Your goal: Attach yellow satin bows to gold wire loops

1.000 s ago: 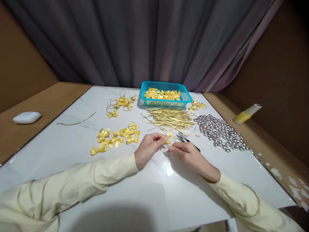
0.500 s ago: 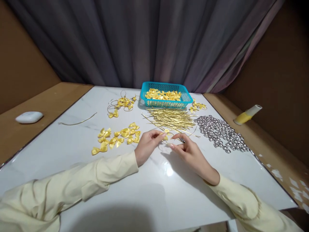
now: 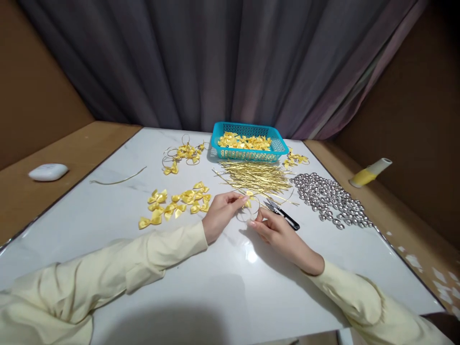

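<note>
My left hand [image 3: 223, 214] is closed, thumb and fingertips pinching a yellow satin bow [image 3: 248, 199]. A thin cord loop [image 3: 259, 205] hangs from the bow and curves toward my right hand [image 3: 275, 231]. The fingers of that hand are curled, with the thumb and index tips at the loop's lower side, closed on the cord as far as I can see. Just behind the right hand lies a pair of black thread snips [image 3: 287, 218], partly covered by the fingers. Loose yellow bows [image 3: 174, 210] rest left of my left hand, and a pile of gold cords [image 3: 255, 177] lies beyond both hands.
A turquoise basket [image 3: 250, 156] of yellow bows stands at the back. Corded bows [image 3: 187, 152] lie left of it, more to its right. Silver beads [image 3: 328, 197] spread at right. One cord [image 3: 118, 181], a white case [image 3: 48, 172] and a yellow-white tube [image 3: 370, 173] lie farther out.
My right hand has moved slightly left and down, its thumb and index finger drawing together at the loop. The snips behind it are now uncovered. My left hand keeps its hold on the bow.
</note>
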The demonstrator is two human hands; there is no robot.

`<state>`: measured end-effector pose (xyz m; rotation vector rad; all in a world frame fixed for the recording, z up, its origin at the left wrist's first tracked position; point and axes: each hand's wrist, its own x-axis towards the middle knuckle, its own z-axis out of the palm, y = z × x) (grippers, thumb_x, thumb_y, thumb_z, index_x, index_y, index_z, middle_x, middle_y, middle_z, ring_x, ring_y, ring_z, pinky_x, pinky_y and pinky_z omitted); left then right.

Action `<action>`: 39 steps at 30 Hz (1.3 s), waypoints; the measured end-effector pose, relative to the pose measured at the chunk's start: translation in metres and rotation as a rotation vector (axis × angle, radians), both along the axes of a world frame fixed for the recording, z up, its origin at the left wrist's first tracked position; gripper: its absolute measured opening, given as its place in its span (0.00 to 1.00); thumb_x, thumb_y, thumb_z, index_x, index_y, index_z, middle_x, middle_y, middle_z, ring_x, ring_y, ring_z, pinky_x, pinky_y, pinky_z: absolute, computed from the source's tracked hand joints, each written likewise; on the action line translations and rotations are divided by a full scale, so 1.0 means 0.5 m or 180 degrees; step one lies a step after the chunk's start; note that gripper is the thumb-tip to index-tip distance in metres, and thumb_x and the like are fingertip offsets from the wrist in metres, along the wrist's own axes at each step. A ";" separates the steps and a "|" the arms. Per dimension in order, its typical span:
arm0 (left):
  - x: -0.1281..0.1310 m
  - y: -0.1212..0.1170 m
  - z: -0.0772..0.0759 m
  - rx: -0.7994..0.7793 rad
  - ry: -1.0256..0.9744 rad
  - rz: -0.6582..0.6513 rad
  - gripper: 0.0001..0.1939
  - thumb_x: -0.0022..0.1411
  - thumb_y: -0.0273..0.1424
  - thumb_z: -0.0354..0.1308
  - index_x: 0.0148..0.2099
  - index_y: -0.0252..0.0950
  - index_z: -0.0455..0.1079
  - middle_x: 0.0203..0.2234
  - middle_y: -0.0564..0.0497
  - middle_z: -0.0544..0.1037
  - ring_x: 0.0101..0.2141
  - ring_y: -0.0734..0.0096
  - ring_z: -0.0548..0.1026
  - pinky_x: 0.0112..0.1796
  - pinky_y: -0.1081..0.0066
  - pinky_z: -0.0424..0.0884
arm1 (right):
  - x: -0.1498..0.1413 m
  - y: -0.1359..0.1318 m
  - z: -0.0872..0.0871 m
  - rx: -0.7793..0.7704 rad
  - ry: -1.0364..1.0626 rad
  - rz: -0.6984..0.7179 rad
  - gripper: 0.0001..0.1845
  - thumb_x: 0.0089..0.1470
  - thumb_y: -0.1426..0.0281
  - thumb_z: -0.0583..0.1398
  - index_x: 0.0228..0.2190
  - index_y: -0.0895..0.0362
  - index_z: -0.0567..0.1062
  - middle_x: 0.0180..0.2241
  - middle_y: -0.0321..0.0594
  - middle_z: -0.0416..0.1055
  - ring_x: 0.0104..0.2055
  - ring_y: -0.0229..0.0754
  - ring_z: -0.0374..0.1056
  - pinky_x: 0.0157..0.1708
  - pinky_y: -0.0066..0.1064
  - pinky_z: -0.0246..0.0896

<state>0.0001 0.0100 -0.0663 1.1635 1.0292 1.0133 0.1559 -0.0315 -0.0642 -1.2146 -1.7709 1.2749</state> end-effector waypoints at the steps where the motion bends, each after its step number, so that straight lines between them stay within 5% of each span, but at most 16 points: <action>1: 0.000 0.000 -0.001 -0.0013 -0.0011 -0.0001 0.14 0.51 0.39 0.59 0.30 0.30 0.70 0.23 0.52 0.69 0.23 0.77 0.63 0.25 0.75 0.58 | 0.000 0.001 0.000 0.0005 0.0007 0.0018 0.17 0.54 0.58 0.53 0.21 0.56 0.56 0.14 0.27 0.51 0.18 0.31 0.47 0.19 0.24 0.43; 15: -0.011 0.010 -0.008 0.0188 0.0162 0.0100 0.15 0.52 0.41 0.58 0.29 0.31 0.68 0.19 0.55 0.65 0.21 0.78 0.59 0.24 0.75 0.55 | -0.010 0.005 -0.003 -0.0866 0.0942 -0.0035 0.16 0.51 0.56 0.56 0.29 0.54 0.57 0.12 0.21 0.46 0.14 0.29 0.38 0.13 0.21 0.36; 32: -0.003 0.006 0.003 -0.0174 -0.0012 0.0142 0.13 0.50 0.37 0.60 0.27 0.30 0.69 0.20 0.54 0.65 0.22 0.78 0.59 0.25 0.74 0.55 | 0.004 0.002 0.001 0.0642 -0.0770 0.0095 0.11 0.55 0.67 0.52 0.23 0.57 0.65 0.14 0.28 0.51 0.18 0.32 0.48 0.21 0.24 0.44; 39: -0.002 0.004 -0.003 -0.0074 -0.0016 0.0107 0.15 0.51 0.39 0.58 0.27 0.31 0.68 0.19 0.54 0.65 0.21 0.78 0.60 0.25 0.74 0.55 | 0.004 0.000 0.006 0.0491 -0.0754 0.0182 0.13 0.55 0.68 0.53 0.21 0.57 0.63 0.12 0.27 0.53 0.17 0.31 0.50 0.22 0.23 0.46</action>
